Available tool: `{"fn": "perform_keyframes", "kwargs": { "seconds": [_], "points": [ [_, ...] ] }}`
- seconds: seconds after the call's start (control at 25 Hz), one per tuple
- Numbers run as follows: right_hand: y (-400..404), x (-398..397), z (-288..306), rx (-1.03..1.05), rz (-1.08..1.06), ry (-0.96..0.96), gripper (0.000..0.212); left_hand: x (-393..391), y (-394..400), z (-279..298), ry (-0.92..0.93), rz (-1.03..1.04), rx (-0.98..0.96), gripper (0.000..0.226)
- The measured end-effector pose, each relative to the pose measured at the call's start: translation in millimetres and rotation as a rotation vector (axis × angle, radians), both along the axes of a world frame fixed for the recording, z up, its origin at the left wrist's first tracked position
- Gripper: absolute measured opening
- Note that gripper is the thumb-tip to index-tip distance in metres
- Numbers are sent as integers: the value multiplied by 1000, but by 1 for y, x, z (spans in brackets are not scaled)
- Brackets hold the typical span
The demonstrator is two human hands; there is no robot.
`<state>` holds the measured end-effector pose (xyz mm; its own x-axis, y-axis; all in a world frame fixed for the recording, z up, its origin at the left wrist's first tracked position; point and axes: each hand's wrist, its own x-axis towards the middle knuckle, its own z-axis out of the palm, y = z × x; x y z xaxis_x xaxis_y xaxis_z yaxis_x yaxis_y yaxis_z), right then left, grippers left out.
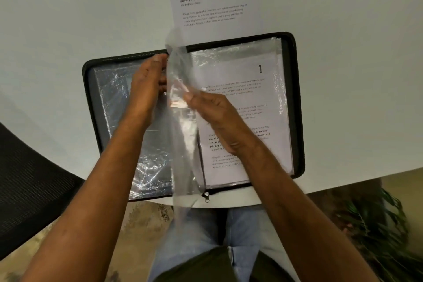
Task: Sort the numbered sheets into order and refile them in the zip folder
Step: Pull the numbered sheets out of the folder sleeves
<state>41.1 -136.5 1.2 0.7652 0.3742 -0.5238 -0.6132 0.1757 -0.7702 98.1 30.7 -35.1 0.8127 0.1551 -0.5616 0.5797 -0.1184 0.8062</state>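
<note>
A black zip folder lies open on the white table, with clear plastic sleeves on both halves. On its right half a sleeve holds the printed sheet marked 1. Between the halves a clear sleeve stands upright on edge. My left hand has its fingers at the sleeve's upper left side. My right hand pinches the sleeve near its middle from the right. Another printed sheet lies on the table beyond the folder, its lower edge reaching the folder's top rim.
The white table curves round toward me. A black mesh chair stands at the left and a green plant at the lower right. The folder's zip pull hangs at the table's near edge.
</note>
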Motion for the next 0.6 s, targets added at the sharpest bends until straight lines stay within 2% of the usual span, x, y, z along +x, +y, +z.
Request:
{"fn": "perform_keyframes", "kwargs": {
  "seconds": [0.16, 0.24, 0.32, 0.44, 0.6],
  "points": [
    [32, -8, -11, -47, 185, -54, 38, 5, 21, -9, 69, 55, -135, 57],
    [45, -16, -22, -180, 290, -124, 49, 14, 29, -11, 145, 76, -145, 62],
    [53, -24, -34, -406, 404, -248, 59, 23, 34, -6, 245, 62, -187, 62],
    [55, -34, -48, -613, 511, -419, 58, 9, 44, 0, 131, -36, -45, 60],
    [42, -38, -62, -668, 481, -600, 46, 2, 47, 7, 32, -261, 168, 63]
  ]
}}
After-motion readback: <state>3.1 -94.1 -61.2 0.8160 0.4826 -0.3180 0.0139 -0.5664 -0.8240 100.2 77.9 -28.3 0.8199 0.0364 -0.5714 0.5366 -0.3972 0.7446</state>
